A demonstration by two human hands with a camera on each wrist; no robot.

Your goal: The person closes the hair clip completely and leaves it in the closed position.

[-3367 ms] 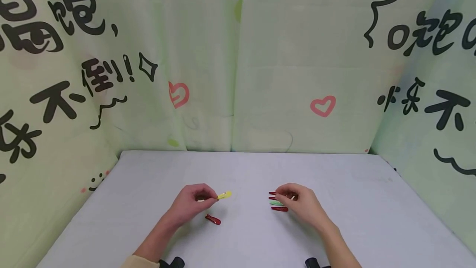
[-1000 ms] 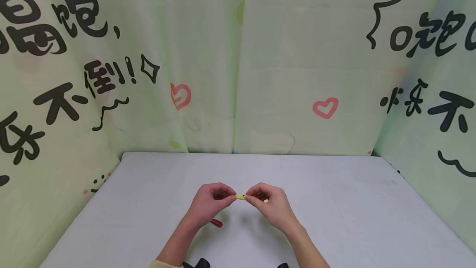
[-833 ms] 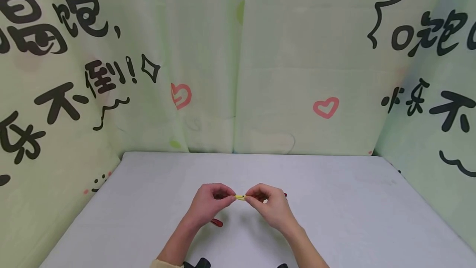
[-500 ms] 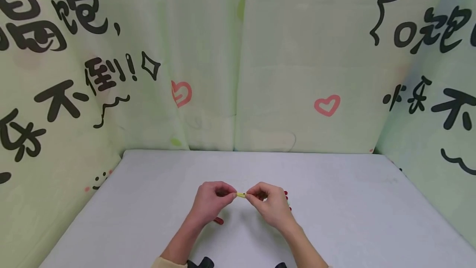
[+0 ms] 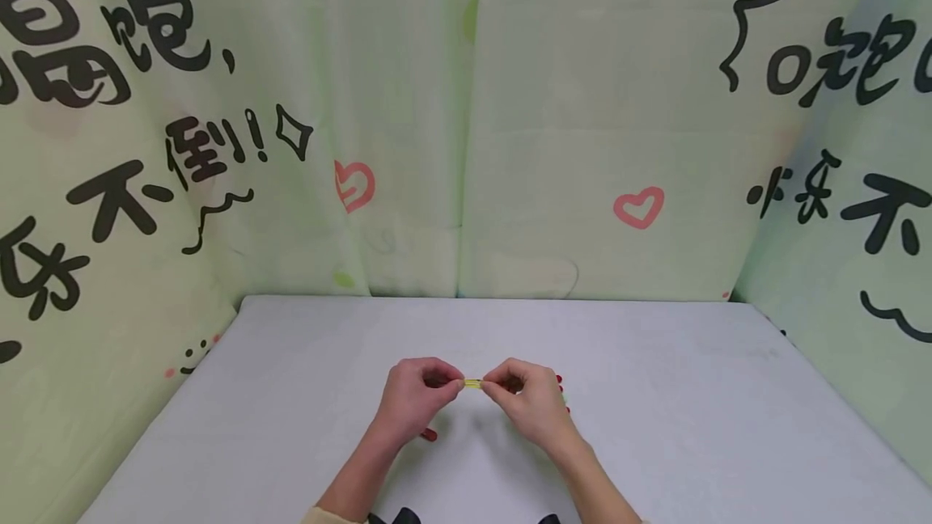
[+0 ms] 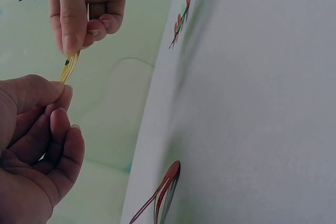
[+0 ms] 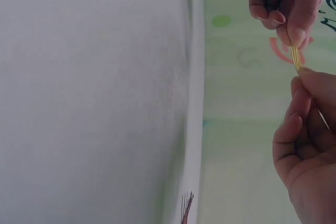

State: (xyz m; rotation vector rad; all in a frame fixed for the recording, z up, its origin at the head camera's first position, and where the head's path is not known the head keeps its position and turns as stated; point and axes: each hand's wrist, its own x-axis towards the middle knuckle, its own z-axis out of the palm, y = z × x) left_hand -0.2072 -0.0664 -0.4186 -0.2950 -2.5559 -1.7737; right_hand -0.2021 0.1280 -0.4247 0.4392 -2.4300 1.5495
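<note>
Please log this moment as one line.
left hand: pinches yellow clip | right hand: pinches other end | red clip: on table

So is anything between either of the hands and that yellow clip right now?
Nothing visible. The left hand and right hand each pinch one end of the yellow hair clip, held above the white table. The red clip lies on the table, apart from the grip.

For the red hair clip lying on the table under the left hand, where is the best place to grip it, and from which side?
The red hair clip lies flat on the table, long and thin, one end wide and rounded, the other tapering. Probably best pinched across its narrow width near the wide end, from above. The left hand hangs over it, busy pinching the yellow clip with the right hand.
</note>
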